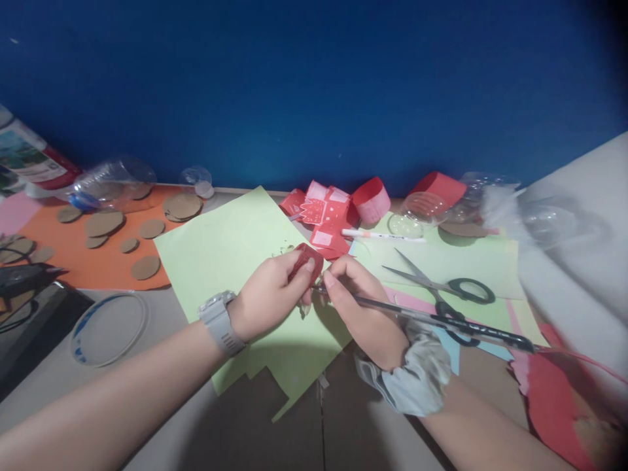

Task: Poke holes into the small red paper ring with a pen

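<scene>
My left hand (269, 294), with a grey watch at the wrist, is closed on a small dark red piece (305, 261) above a light green sheet (220, 248). In my right hand (366, 307), a long thin black and silver tool (441, 320) is pinched between thumb and fingers. Its front end reaches the lower right side of the red piece, and its back end points to the right. Small scraps lie on the green sheet behind my left fingers. The exact contact of the tip is partly hidden by my fingers.
Scissors (441, 288) lie open on papers to the right. Cut red papers (331, 216) and a white marker (380, 235) are behind my hands. Cardboard discs (104, 224) rest on orange paper (112, 255) at left, near a plastic ring (142, 327). A blue wall (314, 85) stands behind.
</scene>
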{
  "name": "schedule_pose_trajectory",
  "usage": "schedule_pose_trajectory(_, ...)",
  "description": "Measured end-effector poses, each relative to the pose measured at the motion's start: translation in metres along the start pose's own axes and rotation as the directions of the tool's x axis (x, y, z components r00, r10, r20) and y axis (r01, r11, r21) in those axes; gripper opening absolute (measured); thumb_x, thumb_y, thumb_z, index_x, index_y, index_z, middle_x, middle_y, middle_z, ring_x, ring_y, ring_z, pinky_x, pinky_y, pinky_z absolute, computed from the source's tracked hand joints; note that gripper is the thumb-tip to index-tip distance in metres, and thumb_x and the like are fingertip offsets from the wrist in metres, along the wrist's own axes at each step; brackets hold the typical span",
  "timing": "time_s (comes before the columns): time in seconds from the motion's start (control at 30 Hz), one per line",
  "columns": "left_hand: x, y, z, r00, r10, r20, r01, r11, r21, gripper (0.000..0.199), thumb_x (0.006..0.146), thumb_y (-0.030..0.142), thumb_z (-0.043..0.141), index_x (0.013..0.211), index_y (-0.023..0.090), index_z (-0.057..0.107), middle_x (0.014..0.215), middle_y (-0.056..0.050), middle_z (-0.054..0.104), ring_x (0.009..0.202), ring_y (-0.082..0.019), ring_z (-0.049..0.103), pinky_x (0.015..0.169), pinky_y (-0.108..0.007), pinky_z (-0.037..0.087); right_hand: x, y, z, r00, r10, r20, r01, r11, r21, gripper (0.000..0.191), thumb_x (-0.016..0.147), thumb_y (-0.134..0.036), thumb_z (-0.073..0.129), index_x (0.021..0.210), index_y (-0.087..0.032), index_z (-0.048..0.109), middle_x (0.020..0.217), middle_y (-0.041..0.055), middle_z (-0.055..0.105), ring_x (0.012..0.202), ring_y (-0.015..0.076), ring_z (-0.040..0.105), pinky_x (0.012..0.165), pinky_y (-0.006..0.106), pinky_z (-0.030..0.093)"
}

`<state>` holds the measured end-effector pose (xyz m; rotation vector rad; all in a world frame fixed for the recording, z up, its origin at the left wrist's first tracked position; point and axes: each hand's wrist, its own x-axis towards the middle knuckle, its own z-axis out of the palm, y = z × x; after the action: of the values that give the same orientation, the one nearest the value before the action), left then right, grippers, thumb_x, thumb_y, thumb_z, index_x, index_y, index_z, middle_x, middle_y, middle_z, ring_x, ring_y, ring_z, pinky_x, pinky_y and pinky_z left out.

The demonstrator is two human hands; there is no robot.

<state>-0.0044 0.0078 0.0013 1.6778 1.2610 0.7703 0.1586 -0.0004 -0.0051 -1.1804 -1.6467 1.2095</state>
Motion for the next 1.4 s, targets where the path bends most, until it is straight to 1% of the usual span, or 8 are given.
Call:
schedule_pose_trajectory(0.13,0.0003,0.0003,-0.0002,1.000,0.009,0.000,-0.009,1.000,0.008,0.035,0.099,0.029,0.036,0.068,0.017,0.049,0.061,0.003,0.056,0.060,-0.010,0.052,0.068,-0.025,0.043,0.0002,-0.0011,-0.0008,1.000,-0.003,-0.023,0.003,1.000,-0.021,0.026,0.095,-0.034,0.047,0.073,-0.020,0.044,0.064,-0.0036,0.051,0.059,0.0103,0.046,0.055,0.022,0.037)
schedule_pose_trajectory(0.33,0.0010,-0.0009,0.0002,1.000,-0.010,0.008,0.010,1.000,-0.018,0.031,0.099,0.030,0.036,0.073,0.018,0.048,0.063,0.003,0.057,0.061,-0.011,0.054,0.067,-0.025,0.044,0.0008,-0.0042,0.0009,0.997,-0.063,0.033,0.064,0.997,-0.044,0.021,0.094,-0.023,0.046,0.073,-0.019,0.045,0.065,-0.0042,0.053,0.058,0.0089,0.046,0.054,0.021,0.036)
schedule_pose_trajectory(0.53,0.0001,-0.0005,-0.0001,1.000,0.010,-0.003,-0.010,1.000,-0.003,0.034,0.099,0.029,0.037,0.070,0.017,0.050,0.062,0.003,0.057,0.061,-0.011,0.054,0.068,-0.025,0.043,-0.0001,-0.0040,-0.0001,0.999,-0.040,-0.030,0.037,0.995,-0.093,0.023,0.094,-0.028,0.047,0.072,-0.019,0.045,0.064,-0.0037,0.050,0.060,0.0098,0.047,0.056,0.021,0.037)
schedule_pose_trajectory(0.7,0.0007,-0.0004,0.0003,1.000,-0.004,0.012,0.004,0.999,-0.032,0.031,0.099,0.030,0.037,0.074,0.018,0.048,0.063,0.003,0.057,0.061,-0.011,0.055,0.066,-0.025,0.044,0.0003,-0.0066,0.0002,0.998,-0.057,0.041,0.059,0.996,-0.060,0.021,0.094,-0.023,0.046,0.073,-0.019,0.045,0.066,-0.0026,0.055,0.058,0.0099,0.046,0.054,0.022,0.036)
schedule_pose_trajectory(0.9,0.0007,-0.0001,0.0002,1.000,0.014,-0.004,-0.014,1.000,0.011,0.033,0.099,0.030,0.037,0.071,0.017,0.050,0.062,0.002,0.057,0.061,-0.012,0.054,0.068,-0.025,0.043,-0.0009,-0.0066,0.0000,0.999,-0.039,-0.032,0.036,0.995,-0.090,0.023,0.094,-0.028,0.047,0.073,-0.020,0.046,0.064,-0.0027,0.051,0.058,0.0109,0.047,0.054,0.023,0.037)
schedule_pose_trajectory(1.03,0.0007,-0.0002,0.0000,1.000,0.016,0.001,-0.016,1.000,-0.003,0.032,0.099,0.029,0.036,0.072,0.017,0.050,0.062,0.003,0.057,0.061,-0.011,0.054,0.068,-0.025,0.043,-0.0008,-0.0060,0.0000,1.000,-0.020,-0.021,0.019,0.997,-0.071,0.024,0.094,-0.029,0.047,0.072,-0.020,0.045,0.064,-0.0025,0.052,0.059,0.0111,0.047,0.054,0.023,0.037)
schedule_pose_trajectory(1.2,0.0007,-0.0008,0.0007,1.000,0.001,0.010,0.000,0.999,-0.034,0.030,0.099,0.030,0.037,0.075,0.017,0.048,0.063,0.003,0.057,0.061,-0.011,0.055,0.066,-0.024,0.043,0.0008,-0.0072,0.0010,0.998,-0.052,0.027,0.054,0.997,-0.057,0.021,0.092,-0.022,0.047,0.072,-0.020,0.045,0.064,-0.0028,0.054,0.057,0.0102,0.047,0.054,0.022,0.036)
schedule_pose_trajectory(1.4,0.0006,-0.0005,-0.0003,1.000,0.003,0.002,-0.003,1.000,-0.024,0.031,0.099,0.030,0.037,0.073,0.017,0.049,0.062,0.002,0.057,0.061,-0.012,0.055,0.068,-0.025,0.044,-0.0002,-0.0054,0.0009,1.000,-0.019,-0.009,0.018,0.997,-0.071,0.023,0.094,-0.030,0.047,0.073,-0.020,0.046,0.066,-0.0015,0.054,0.061,0.0120,0.050,0.057,0.024,0.038)
